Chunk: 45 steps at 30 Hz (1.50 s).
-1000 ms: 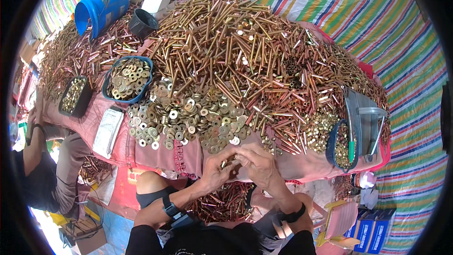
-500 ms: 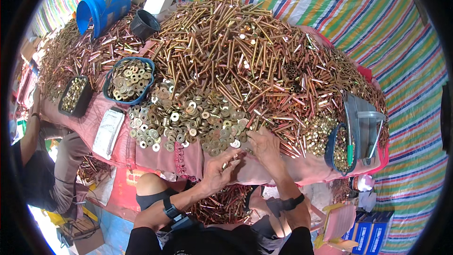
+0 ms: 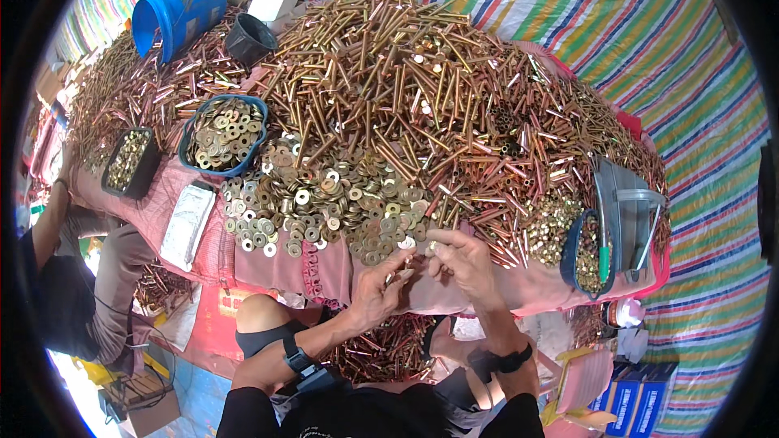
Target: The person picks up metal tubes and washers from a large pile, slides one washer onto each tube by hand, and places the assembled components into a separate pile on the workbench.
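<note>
My left hand [image 3: 380, 289] is closed at the near edge of the cloth-covered work surface, gripping a small metal bolt [image 3: 399, 276] mostly hidden by the fingers. Just right of it, my right hand [image 3: 465, 266] pinches a small, pale metal piece [image 3: 431, 249] that looks like a washer. The fingertips of both hands nearly meet. Beyond them spreads a pile of loose round washers [image 3: 324, 199]. A large heap of long brassy and copper-coloured metal rods or tubes [image 3: 389, 73] rises behind the washers. Small brassy nuts [image 3: 552, 219] lie to the right.
A blue tub of washers [image 3: 185, 146], a dark tray of small parts [image 3: 148, 172] and a silvery packet [image 3: 187, 227] stand left. On the right are a blue basin [image 3: 570, 264] and a grey scoop-like container [image 3: 629, 219]. A blue bucket [image 3: 191, 16] lies behind. Another person's arm [image 3: 50, 215] is far left.
My right hand has drawn back from the right edge of the washer pile toward my left hand, with a small pale piece now showing at its fingertips. My left hand has barely moved.
</note>
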Available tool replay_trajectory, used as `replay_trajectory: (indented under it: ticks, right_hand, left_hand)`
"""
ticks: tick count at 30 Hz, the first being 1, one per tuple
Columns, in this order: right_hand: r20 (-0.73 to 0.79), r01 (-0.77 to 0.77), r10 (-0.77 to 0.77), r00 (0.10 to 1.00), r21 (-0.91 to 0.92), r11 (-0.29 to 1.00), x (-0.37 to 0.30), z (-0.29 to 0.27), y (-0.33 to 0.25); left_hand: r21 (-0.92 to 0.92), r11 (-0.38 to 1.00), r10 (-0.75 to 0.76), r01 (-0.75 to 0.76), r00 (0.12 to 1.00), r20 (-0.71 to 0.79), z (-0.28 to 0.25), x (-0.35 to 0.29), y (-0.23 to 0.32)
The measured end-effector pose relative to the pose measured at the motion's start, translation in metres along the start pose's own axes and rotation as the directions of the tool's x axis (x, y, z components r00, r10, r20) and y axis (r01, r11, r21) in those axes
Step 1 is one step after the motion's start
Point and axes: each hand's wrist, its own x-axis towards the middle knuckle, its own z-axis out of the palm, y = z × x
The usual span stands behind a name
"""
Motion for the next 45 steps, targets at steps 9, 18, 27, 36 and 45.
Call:
replay_trajectory:
  ticks: [9,18,27,36,45]
  right_hand:
    - [0.172,0.341,-0.300,0.938,-0.325,0.882,-0.009,0.012,-0.004]
    - [0.222,0.535,-0.525,0.821,-0.618,0.576,-0.013,0.030,-0.009]
    - [0.100,0.371,-0.363,0.927,-0.405,0.836,-0.018,0.037,-0.012]
    - [0.000,0.223,-0.237,0.971,-0.334,0.916,-0.019,0.038,-0.002]
    - [0.027,0.355,-0.421,0.907,-0.589,0.726,-0.026,0.042,-0.008]
  left_hand:
    - [0.023,0.985,0.174,-0.173,0.983,-0.065,0.005,-0.001,-0.014]
    - [0.035,0.988,0.153,-0.152,0.988,-0.007,0.002,-0.005,-0.020]
    - [-0.033,0.993,0.109,-0.109,0.994,-0.004,0.001,-0.006,-0.026]
    - [-0.115,0.983,0.135,-0.145,0.987,-0.084,0.002,-0.006,-0.020]
    - [-0.132,0.991,0.036,-0.036,0.999,-0.006,0.000,-0.007,-0.015]
